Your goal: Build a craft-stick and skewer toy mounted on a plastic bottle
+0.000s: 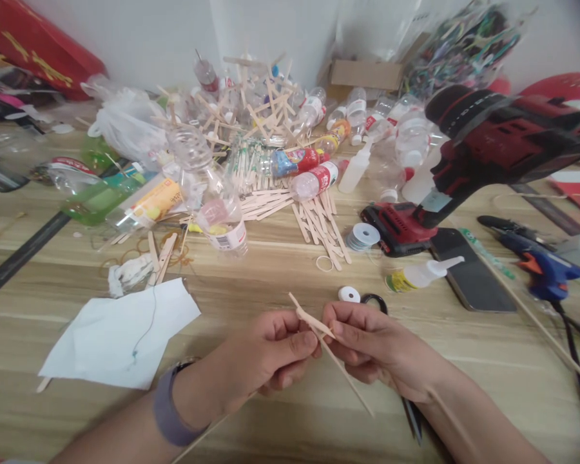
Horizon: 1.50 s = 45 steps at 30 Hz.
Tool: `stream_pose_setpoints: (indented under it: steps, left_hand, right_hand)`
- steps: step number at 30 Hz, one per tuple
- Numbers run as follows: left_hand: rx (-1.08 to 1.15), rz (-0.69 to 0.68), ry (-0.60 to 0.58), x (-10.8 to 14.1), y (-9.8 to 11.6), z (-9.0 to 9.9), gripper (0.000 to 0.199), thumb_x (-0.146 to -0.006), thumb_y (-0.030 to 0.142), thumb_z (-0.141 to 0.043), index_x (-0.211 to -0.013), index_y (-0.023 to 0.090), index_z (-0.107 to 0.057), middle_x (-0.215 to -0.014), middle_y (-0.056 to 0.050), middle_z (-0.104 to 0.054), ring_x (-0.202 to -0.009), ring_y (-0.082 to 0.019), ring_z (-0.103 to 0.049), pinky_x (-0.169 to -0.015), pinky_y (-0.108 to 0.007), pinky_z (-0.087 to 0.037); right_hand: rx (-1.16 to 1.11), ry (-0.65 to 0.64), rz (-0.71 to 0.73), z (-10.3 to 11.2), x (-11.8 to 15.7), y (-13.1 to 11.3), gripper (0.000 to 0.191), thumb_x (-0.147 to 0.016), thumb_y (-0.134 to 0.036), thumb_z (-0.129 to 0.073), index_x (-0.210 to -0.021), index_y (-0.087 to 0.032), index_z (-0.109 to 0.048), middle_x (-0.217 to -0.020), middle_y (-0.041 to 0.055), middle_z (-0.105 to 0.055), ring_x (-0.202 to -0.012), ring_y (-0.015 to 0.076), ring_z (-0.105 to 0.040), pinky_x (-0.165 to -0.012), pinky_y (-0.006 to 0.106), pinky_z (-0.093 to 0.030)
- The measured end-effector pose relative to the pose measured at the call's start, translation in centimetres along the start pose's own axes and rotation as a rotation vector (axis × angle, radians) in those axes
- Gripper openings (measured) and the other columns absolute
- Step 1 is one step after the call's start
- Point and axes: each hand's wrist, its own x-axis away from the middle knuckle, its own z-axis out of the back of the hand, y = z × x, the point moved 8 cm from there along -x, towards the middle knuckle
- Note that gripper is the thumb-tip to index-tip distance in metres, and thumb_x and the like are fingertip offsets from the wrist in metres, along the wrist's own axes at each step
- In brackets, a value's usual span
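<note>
My left hand (285,351), with a purple band at the wrist, pinches thin wooden sticks (344,374) near the front middle of the table. Fingers of my right hand (362,341) close on the other side of the same sticks, which cross each other between both hands. One stick slants down to the right below my hands. A white round spool (348,294) and a black scissor handle (374,301) lie just behind my right hand. White paper (120,335) lies to the left, with a thin thread over it.
A red and black drill (493,148), a phone (473,270), a glue bottle (418,276) and a blue glue gun (536,261) occupy the right. Plastic bottles (222,222) and many wooden sticks (319,225) cover the back.
</note>
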Motion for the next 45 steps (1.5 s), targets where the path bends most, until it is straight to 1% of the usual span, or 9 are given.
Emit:
stream_pose_setpoints:
  steps: [6, 14, 25, 30, 33, 36, 39, 41, 45]
  left_hand:
    - [0.040, 0.024, -0.001, 0.3, 0.1, -0.5, 0.040, -0.079, 0.057, -0.068, -0.077, 0.020, -0.051, -0.048, 0.011, -0.034, -0.040, -0.006, -0.018, -0.038, -0.023, -0.010]
    - [0.115, 0.024, -0.055, 0.0, -0.1, -0.8, 0.040, -0.078, 0.054, -0.070, -0.076, 0.019, -0.052, -0.047, 0.011, -0.037, -0.038, -0.005, -0.020, -0.037, -0.022, -0.013]
    - [0.058, 0.045, -0.042, 0.2, -0.6, -0.5, 0.038, -0.079, 0.053, -0.071, -0.078, 0.019, -0.054, -0.046, 0.010, -0.039, -0.039, -0.006, -0.025, -0.039, -0.022, -0.016]
    - [-0.002, -0.028, -0.028, 0.1, -0.5, -0.2, 0.040, -0.081, 0.056, -0.069, -0.079, 0.018, -0.056, -0.046, 0.009, -0.043, -0.039, -0.006, -0.030, -0.040, -0.020, -0.020]
    - [0.015, 0.009, -0.026, 0.2, -1.1, -0.2, 0.040, -0.079, 0.054, -0.071, -0.081, 0.017, -0.058, -0.048, 0.008, -0.046, -0.038, -0.005, -0.030, -0.038, -0.020, -0.019]
    - [0.065, 0.047, -0.019, 0.2, -1.4, -0.3, 0.040, -0.077, 0.055, -0.073, -0.080, 0.018, -0.056, -0.046, 0.009, -0.043, -0.037, -0.005, -0.026, -0.036, -0.020, -0.016]
    - [-0.016, -0.031, 0.028, 0.2, -0.7, 0.0, 0.038, -0.083, 0.055, -0.067, -0.079, 0.018, -0.055, -0.046, 0.009, -0.043, -0.039, -0.005, -0.028, -0.038, -0.019, -0.018]
    - [-0.048, -0.056, 0.021, 0.2, -0.4, -0.1, 0.038, -0.084, 0.054, -0.066, -0.079, 0.018, -0.056, -0.046, 0.008, -0.044, -0.039, -0.005, -0.030, -0.039, -0.019, -0.019]
    - [0.065, 0.076, -0.034, 0.2, -1.2, -0.7, 0.038, -0.075, 0.050, -0.075, -0.081, 0.017, -0.059, -0.054, 0.008, -0.045, -0.038, -0.004, -0.028, -0.036, -0.020, -0.017]
  right_hand:
    - [0.063, -0.016, 0.001, -0.3, 0.1, 0.0, 0.045, -0.080, -0.050, -0.076, -0.072, -0.018, -0.046, -0.055, -0.0105, -0.038, -0.043, 0.0015, -0.021, -0.037, 0.016, -0.014]
    - [0.167, -0.008, 0.037, -0.2, 0.1, 0.3, 0.047, -0.083, -0.056, -0.070, -0.073, -0.019, -0.045, -0.057, -0.0095, -0.038, -0.048, 0.0037, -0.025, -0.042, 0.017, -0.019]
    - [0.333, -0.015, 0.014, -0.7, 0.5, 0.1, 0.050, -0.087, -0.063, -0.061, -0.071, -0.020, -0.041, -0.062, -0.0066, -0.041, -0.055, 0.0070, -0.035, -0.049, 0.020, -0.027]
    - [0.311, -0.038, 0.016, -0.8, 0.6, 0.4, 0.049, -0.087, -0.064, -0.060, -0.073, -0.021, -0.041, -0.062, -0.0070, -0.039, -0.055, 0.0075, -0.033, -0.048, 0.021, -0.026]
    - [0.358, -0.052, 0.020, -0.8, 0.7, 0.5, 0.049, -0.088, -0.064, -0.057, -0.075, -0.020, -0.042, -0.063, -0.0065, -0.040, -0.055, 0.0073, -0.033, -0.050, 0.022, -0.026]
    - [0.448, -0.010, 0.020, -0.4, 0.7, 0.3, 0.050, -0.089, -0.066, -0.055, -0.074, -0.020, -0.042, -0.063, -0.0064, -0.041, -0.056, 0.0076, -0.034, -0.051, 0.023, -0.025]
    - [0.400, -0.004, 0.019, -0.4, 0.6, 0.3, 0.051, -0.088, -0.067, -0.056, -0.073, -0.021, -0.040, -0.064, -0.0069, -0.039, -0.056, 0.0078, -0.034, -0.051, 0.023, -0.026]
    - [0.366, -0.032, 0.016, -0.7, 0.6, 0.3, 0.051, -0.087, -0.067, -0.057, -0.074, -0.021, -0.040, -0.066, -0.0065, -0.039, -0.056, 0.0078, -0.034, -0.051, 0.023, -0.027]
    - [0.434, -0.066, 0.025, -1.0, 0.7, 0.3, 0.051, -0.088, -0.068, -0.054, -0.075, -0.020, -0.041, -0.067, -0.0050, -0.042, -0.058, 0.0088, -0.034, -0.052, 0.025, -0.024]
